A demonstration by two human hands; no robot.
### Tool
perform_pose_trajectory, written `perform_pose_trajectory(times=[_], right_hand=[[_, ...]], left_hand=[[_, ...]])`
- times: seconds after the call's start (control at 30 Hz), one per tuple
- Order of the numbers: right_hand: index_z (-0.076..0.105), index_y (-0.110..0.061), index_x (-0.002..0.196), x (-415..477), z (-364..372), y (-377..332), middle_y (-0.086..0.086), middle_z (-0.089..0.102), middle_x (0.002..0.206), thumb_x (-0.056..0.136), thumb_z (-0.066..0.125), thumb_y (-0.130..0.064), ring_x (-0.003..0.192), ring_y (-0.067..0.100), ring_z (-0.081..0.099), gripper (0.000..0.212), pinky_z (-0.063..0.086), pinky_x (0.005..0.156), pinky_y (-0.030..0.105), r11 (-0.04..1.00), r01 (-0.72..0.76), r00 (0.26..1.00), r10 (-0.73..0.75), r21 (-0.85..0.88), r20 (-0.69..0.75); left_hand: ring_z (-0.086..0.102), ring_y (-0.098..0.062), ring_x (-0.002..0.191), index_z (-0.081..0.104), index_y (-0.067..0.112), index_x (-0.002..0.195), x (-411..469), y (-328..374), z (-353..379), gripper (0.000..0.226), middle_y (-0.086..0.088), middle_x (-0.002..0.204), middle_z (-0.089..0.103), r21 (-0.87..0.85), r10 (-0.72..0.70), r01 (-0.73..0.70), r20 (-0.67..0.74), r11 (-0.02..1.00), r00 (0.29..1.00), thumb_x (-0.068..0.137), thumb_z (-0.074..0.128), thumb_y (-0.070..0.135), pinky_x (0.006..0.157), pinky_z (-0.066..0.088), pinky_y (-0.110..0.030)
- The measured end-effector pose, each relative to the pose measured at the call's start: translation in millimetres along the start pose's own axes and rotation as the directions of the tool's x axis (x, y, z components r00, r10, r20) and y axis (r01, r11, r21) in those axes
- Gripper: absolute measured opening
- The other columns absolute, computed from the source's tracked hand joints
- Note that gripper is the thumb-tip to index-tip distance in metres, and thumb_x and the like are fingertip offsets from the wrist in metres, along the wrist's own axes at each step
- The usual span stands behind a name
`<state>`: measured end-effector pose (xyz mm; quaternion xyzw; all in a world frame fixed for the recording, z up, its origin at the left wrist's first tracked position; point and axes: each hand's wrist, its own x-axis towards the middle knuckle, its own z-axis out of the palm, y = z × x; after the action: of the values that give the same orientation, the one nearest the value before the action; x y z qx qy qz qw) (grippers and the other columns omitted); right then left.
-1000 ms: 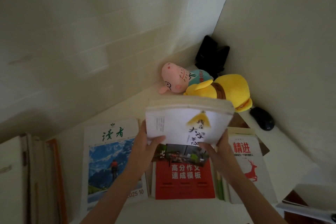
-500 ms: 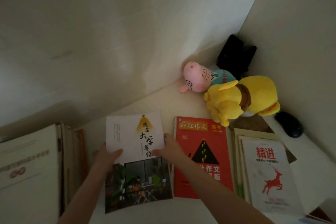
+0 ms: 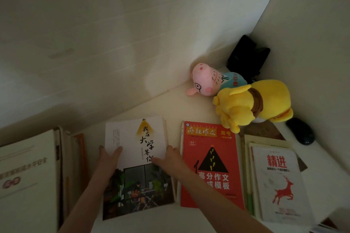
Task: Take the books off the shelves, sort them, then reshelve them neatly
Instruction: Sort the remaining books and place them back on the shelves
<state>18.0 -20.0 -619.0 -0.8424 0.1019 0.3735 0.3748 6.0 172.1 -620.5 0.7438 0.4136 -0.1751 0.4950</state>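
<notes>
A white book with a yellow triangle and a photo on its cover point(image 3: 138, 166) lies flat on the white desk point(image 3: 170, 108). My left hand point(image 3: 108, 159) holds its left edge, thumb on the cover. At the book's right edge my right hand point(image 3: 170, 157) grips it, thumb on the cover too. A red book point(image 3: 210, 164) lies just right of it. Further right sits a white book with a red deer point(image 3: 280, 181) on a small pile. Several books point(image 3: 28, 176) are stacked at the left.
A pink pig plush point(image 3: 206, 81) and a yellow plush point(image 3: 251, 102) lie in the back corner by a black pouch point(image 3: 246, 58). A dark computer mouse point(image 3: 301, 132) rests by the right wall. Walls close the desk at the back and right.
The white book was held up over the red book a second ago. Both hands carried it left and laid it flat, covering the magazine there. The red book is now uncovered.
</notes>
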Motion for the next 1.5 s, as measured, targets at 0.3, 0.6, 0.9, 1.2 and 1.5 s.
perform_pose_trajectory(times=[0.3,0.6,0.9,1.2,1.5], right_hand=[[0.044,-0.007,0.126,-2,-3,7,0.008,0.055,0.128,0.090,0.065,-0.026,0.117,0.023,0.054,0.046,0.046,0.089,0.026,0.990,0.020,0.994,-0.005,0.140,-0.106],[0.041,-0.006,0.128,0,10,9,0.012,0.053,0.128,0.089,0.066,-0.025,0.118,0.026,0.052,0.050,0.047,0.100,0.037,0.988,-0.007,0.995,0.021,0.156,-0.093],[0.041,-0.015,0.142,-43,-58,65,0.005,0.041,0.138,0.092,0.061,-0.022,0.131,0.021,0.038,0.055,0.032,0.106,0.032,0.984,0.140,0.846,-0.062,0.108,-0.529],[0.046,-0.011,0.130,-23,-90,187,0.010,0.064,0.114,0.065,0.074,-0.053,0.098,0.028,0.066,0.082,0.054,0.087,0.052,0.873,-0.152,0.874,0.338,0.464,-0.350],[0.044,-0.011,0.133,-41,-91,170,0.011,0.063,0.116,0.084,0.068,-0.019,0.099,0.025,0.065,0.055,0.054,0.088,0.046,0.947,-0.082,0.886,0.212,0.311,-0.412]], left_hand=[[0.055,-0.031,0.096,0.041,-0.001,0.135,7,2,19,0.058,-0.019,0.121,0.056,0.042,-0.004,0.004,-0.001,0.999,1.000,0.096,0.048,0.042,0.082,0.047,-0.038],[0.055,-0.038,0.109,0.042,0.000,0.136,5,1,13,0.049,-0.021,0.129,0.054,0.101,0.018,-0.015,-0.027,0.995,0.999,0.097,0.050,0.030,0.088,0.046,-0.039],[0.012,-0.019,0.145,0.018,0.019,0.150,-62,37,60,0.061,-0.003,0.158,0.011,0.240,0.501,-0.487,0.005,0.839,0.865,0.097,0.048,0.026,0.117,0.016,-0.040],[0.065,-0.020,0.098,0.044,0.019,0.126,-83,27,172,0.033,-0.005,0.116,0.062,0.129,0.247,-0.348,0.485,0.929,0.839,0.094,0.053,0.022,0.088,0.054,-0.043],[0.063,-0.026,0.098,0.029,0.010,0.141,-64,-10,193,0.062,-0.013,0.119,0.057,0.225,0.114,-0.209,0.374,0.951,0.921,0.091,0.050,0.039,0.081,0.056,-0.043]])
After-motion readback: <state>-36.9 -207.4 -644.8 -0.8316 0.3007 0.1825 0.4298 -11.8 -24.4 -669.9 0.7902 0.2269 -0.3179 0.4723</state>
